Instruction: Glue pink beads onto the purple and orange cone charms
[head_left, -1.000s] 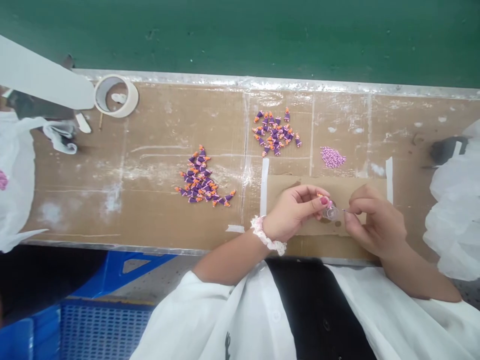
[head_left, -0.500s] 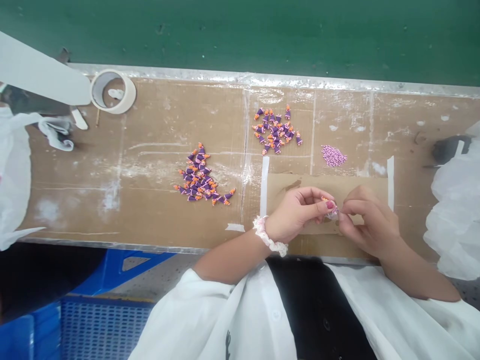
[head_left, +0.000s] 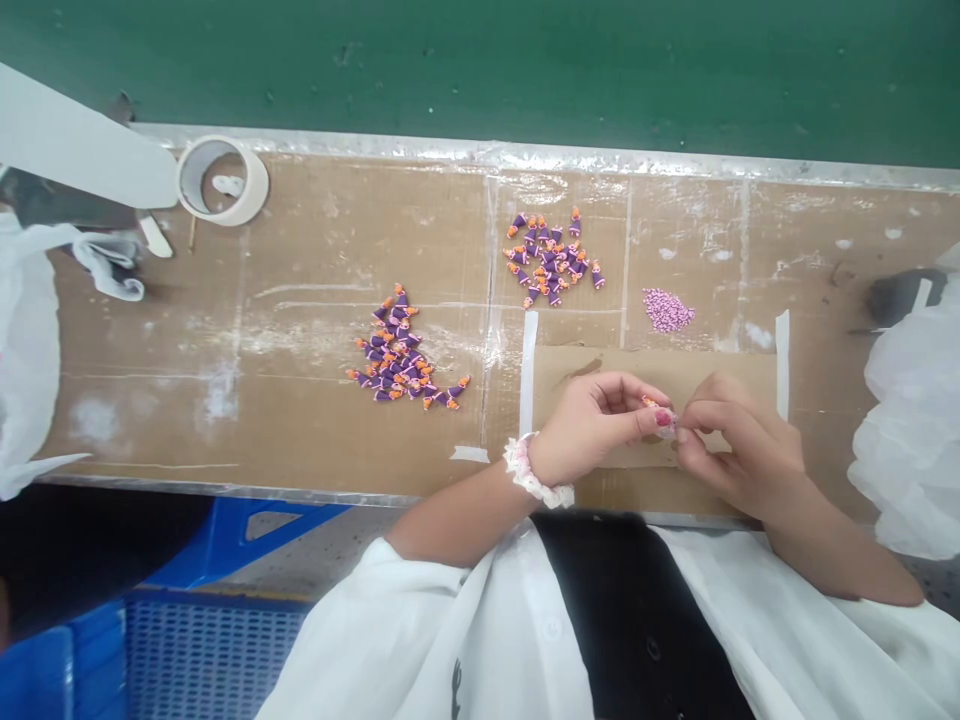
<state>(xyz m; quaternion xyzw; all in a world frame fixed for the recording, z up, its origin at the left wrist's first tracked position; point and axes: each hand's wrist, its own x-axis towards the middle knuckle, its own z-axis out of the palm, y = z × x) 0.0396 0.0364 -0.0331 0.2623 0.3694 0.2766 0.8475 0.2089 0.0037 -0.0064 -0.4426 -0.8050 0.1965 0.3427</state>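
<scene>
My left hand (head_left: 592, 425) pinches a small orange and purple toy piece (head_left: 651, 404) between thumb and fingers, over a taped cardboard patch (head_left: 577, 372). My right hand (head_left: 739, 445) is closed in a pinch right against it, fingertips touching at the piece; what it holds is too small to make out. A pile of purple and orange pieces (head_left: 401, 355) lies to the left, a second pile (head_left: 551, 260) lies farther back, and a small heap of pink beads (head_left: 666, 310) sits beyond my hands.
A roll of masking tape (head_left: 221, 180) stands at the back left, near a white cloth (head_left: 112, 265). White plastic bags (head_left: 911, 420) lie at the right edge and the left edge. A blue crate (head_left: 202, 650) sits below the bench. A green wall backs the bench.
My right hand has moved left from a small gap until its fingertips meet the left hand's. The clear little part seen between the hands a second ago is now covered.
</scene>
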